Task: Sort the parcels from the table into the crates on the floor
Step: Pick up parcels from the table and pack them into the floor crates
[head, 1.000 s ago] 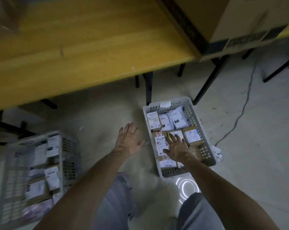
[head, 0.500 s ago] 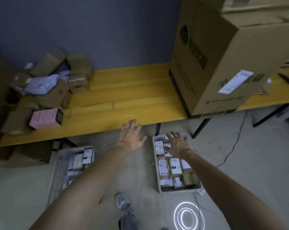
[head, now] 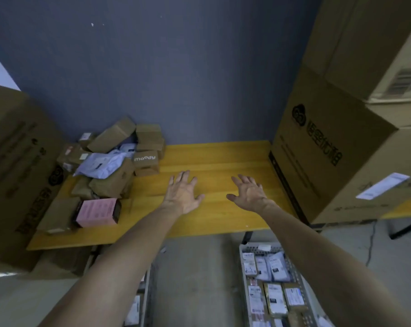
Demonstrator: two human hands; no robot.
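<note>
A heap of parcels lies on the left part of the yellow table [head: 214,159]: brown cardboard boxes, one marked "moody" [head: 146,161], a pale plastic mailer [head: 100,165] and a pink box [head: 96,212] at the front. My left hand [head: 182,192] and my right hand [head: 248,192] are stretched out over the bare middle of the table, fingers spread, holding nothing. On the floor at lower right a white crate [head: 242,274] holds several labelled parcels. A second crate [head: 150,291] shows at lower middle, mostly hidden by my left arm.
A big cardboard carton [head: 322,147] stands on the table's right end, with more cartons stacked above it. Another large carton [head: 13,166] stands at the left. A blue wall is behind the table. A cable [head: 372,241] runs along the grey floor at right.
The view has lifted from the floor crates to the table. Both hands rose from the right crate and now reach out over the tabletop, still holding nothing.
</note>
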